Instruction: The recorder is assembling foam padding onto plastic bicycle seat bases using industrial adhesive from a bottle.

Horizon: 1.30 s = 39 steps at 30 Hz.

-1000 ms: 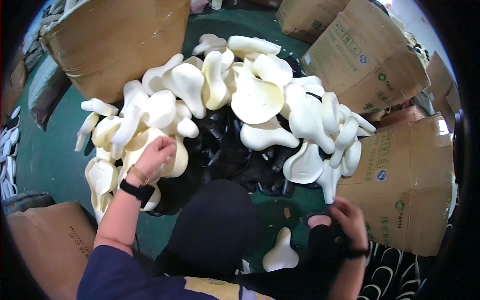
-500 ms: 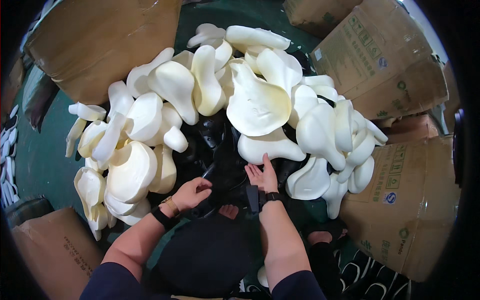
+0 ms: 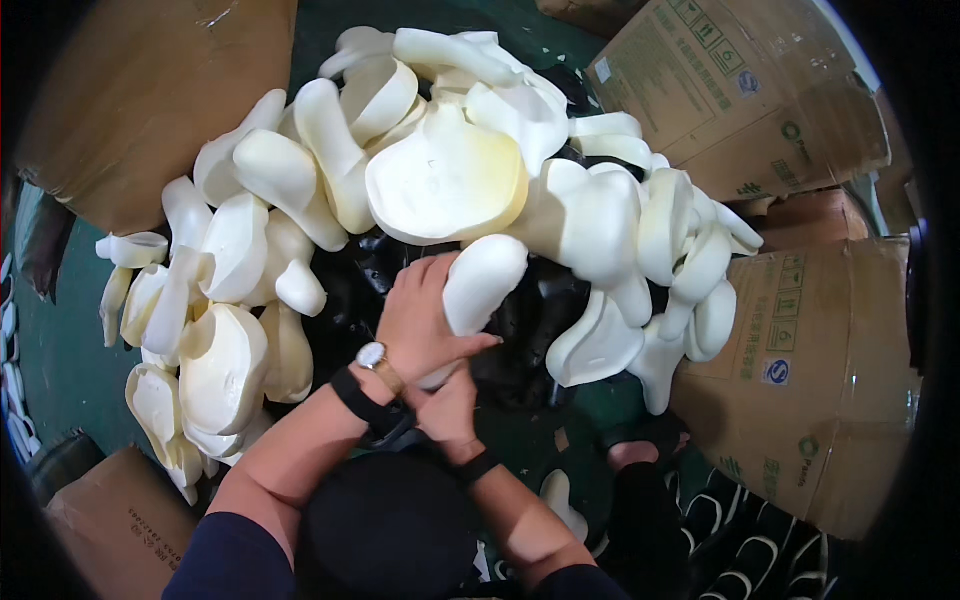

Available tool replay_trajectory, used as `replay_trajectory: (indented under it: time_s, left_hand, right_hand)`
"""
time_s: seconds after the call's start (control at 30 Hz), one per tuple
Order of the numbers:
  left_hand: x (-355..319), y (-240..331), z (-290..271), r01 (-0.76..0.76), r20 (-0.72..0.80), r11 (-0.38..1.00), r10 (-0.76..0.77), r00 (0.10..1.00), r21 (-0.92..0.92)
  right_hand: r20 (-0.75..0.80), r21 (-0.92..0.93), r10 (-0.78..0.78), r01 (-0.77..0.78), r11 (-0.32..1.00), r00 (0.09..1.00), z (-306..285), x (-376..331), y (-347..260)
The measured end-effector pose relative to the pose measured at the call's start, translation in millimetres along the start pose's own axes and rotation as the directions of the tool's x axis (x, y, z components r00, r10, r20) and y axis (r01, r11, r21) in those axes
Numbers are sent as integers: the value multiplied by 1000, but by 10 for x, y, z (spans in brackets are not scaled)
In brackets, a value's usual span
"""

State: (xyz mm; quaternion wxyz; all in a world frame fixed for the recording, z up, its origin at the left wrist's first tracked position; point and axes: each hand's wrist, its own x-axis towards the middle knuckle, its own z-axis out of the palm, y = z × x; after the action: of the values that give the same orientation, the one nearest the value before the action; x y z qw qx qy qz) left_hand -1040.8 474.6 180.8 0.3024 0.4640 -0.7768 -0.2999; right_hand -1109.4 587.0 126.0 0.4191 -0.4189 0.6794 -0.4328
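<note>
A cream foam saddle pad (image 3: 485, 285), shaped like a bicycle seat, stands tilted in front of me with its rounded end up. My left hand (image 3: 415, 325) is closed around it from the left, thumb stretched across the near side. Lower down, my right hand (image 3: 447, 408) grips the pad's narrow end, just below the left hand; its fingertips are partly hidden. Right behind lies a wide, hollow-faced foam pad (image 3: 440, 185) on a heap of similar pads. Glossy black moulded pieces (image 3: 540, 310) show beneath the heap around the held pad.
Cardboard boxes stand at the upper left (image 3: 150, 110), upper right (image 3: 740, 90), right (image 3: 790, 390) and lower left (image 3: 120, 510). Black items with white edging (image 3: 740, 550) lie at lower right. A single foam pad (image 3: 563, 505) rests on the green floor near my foot.
The saddle pad my right hand was touching has been lifted off the heap and turned upright. My left hand has moved up and right onto it. The view has shifted slightly.
</note>
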Motion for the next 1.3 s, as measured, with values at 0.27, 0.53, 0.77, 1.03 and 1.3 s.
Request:
replay_trajectory:
  time_s: [0.27, 0.53, 0.77, 1.03, 1.3]
  left_hand:
    - [-414, -690, -332, 435, 105, 658, -478, 872, -614]
    - [-973, -885, -778, 331, 321, -105, -628, 709, -938]
    - [-805, -369, -1316, 22, 51, -60, -520, 853, -998]
    - [-515, 1012, -1937, -163, -141, -112, -181, 973, -980]
    - [-696, 2244, -1437, 242, 227, -198, 95, 969, -950]
  right_hand:
    - [246, -901, -174, 291, 321, 954, -872, 119, 1029]
    - [444, -861, -177, 473, 189, 878, -1207, 401, 1097]
    - [4, -629, -386, 302, 716, 923, -1560, 140, 185]
    - [-393, 678, 136, 187, 711, 909, -2497, -701, -529]
    - [-539, 746, 32, 460, 481, 842, -3187, -1698, -836]
